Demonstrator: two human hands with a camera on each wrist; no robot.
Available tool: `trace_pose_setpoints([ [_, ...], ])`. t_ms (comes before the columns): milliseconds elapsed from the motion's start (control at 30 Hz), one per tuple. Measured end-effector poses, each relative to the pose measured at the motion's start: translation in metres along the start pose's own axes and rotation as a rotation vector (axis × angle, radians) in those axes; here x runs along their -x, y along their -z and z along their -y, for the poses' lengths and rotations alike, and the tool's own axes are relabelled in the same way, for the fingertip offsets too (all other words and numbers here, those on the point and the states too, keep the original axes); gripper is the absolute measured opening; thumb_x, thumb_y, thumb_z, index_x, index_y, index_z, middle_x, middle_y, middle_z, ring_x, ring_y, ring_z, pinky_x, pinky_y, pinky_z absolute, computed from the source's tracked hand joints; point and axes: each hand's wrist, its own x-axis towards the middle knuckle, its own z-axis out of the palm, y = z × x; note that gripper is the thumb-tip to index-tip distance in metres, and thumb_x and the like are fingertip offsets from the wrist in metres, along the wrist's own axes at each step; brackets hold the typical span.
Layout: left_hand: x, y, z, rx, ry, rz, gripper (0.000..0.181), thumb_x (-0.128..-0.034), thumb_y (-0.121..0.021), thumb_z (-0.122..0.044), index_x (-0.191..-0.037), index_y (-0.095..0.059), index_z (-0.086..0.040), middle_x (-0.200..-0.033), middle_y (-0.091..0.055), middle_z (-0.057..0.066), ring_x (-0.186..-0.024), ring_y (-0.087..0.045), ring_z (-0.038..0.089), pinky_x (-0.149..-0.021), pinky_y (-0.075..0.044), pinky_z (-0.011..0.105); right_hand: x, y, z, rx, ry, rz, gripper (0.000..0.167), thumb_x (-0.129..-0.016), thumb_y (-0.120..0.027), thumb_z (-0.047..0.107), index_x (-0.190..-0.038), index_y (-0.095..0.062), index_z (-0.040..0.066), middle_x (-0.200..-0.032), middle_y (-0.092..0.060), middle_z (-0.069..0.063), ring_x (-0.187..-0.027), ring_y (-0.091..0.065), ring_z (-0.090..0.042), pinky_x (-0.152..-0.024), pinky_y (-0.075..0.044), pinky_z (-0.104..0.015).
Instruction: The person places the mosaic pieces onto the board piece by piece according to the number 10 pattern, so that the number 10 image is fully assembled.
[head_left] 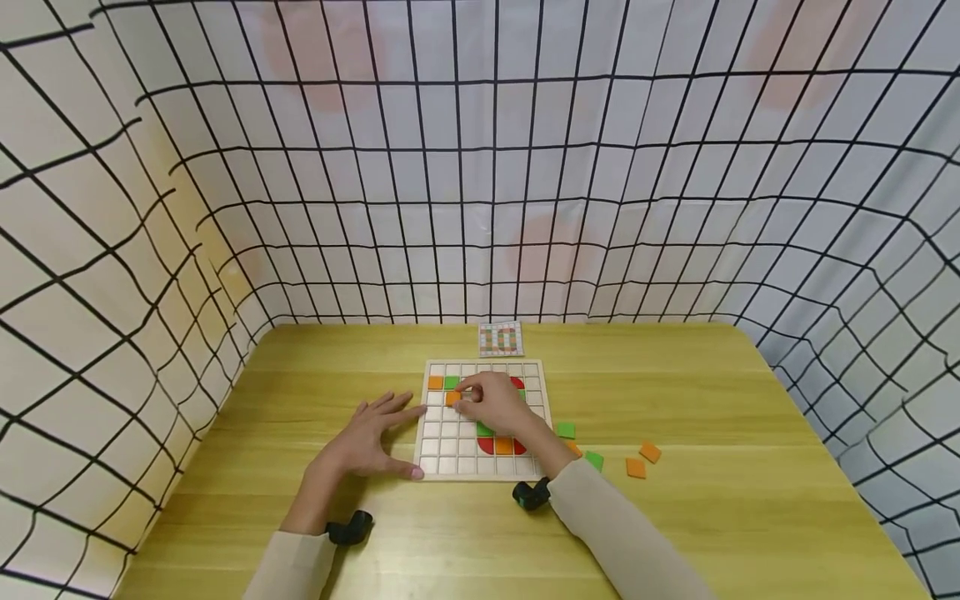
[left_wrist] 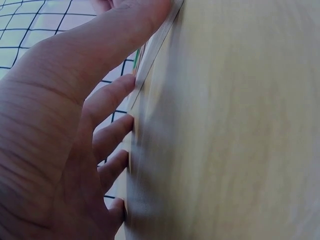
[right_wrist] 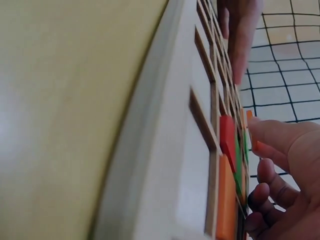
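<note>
A white gridded board (head_left: pixel 447 467) lies on the wooden table, with orange, green and red tiles in some of its squares. Over its upper left part my right hand (head_left: pixel 497 404) pinches an orange tile (head_left: pixel 453 399) between thumb and fingers; the right wrist view shows this orange tile (right_wrist: pixel 251 131) held at the fingertips (right_wrist: pixel 257 125). My left hand (head_left: pixel 369 437) is spread flat at the board's left side, thumb and index finger touching its edge. In the left wrist view the left hand (left_wrist: pixel 75 110) has its fingers apart. My right hand hides part of the tiles.
Behind the board lies a small card (head_left: pixel 500 340) with a coloured grid pattern. Loose tiles lie right of the board, among them a green one (head_left: pixel 566 430) and an orange one (head_left: pixel 635 467). A white cloth with black grid lines (head_left: pixel 465 179) stands around the table.
</note>
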Motion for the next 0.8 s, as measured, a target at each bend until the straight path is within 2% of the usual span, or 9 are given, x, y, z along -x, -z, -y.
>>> trace_pose_setpoints([
  [333,0.0,-0.002,0.001,0.003,0.012,0.0,0.103,-0.0668,-0.083,-0.074,-0.155,-0.048,-0.033,-0.17,-0.028,0.008,-0.158,-0.019,0.042,-0.123,-0.008,0.074,-0.008,-0.013,-0.002,0.074,-0.01,-0.06,0.025,-0.094,-0.077,0.03,-0.116,-0.079,0.019,-0.065,-0.053,0.004,-0.051,-0.041,-0.01,-0.049,-0.032,-0.023],
  [800,0.0,-0.001,0.001,0.004,-0.001,-0.002,0.102,-0.0672,-0.083,-0.073,-0.155,-0.049,-0.032,-0.17,-0.029,0.008,-0.158,-0.019,0.043,-0.122,-0.009,0.075,-0.007,-0.012,-0.002,0.074,-0.015,-0.079,0.029,-0.093,-0.077,0.029,-0.119,-0.078,0.018,-0.064,-0.05,0.006,-0.053,-0.04,-0.008,-0.051,-0.032,-0.022],
])
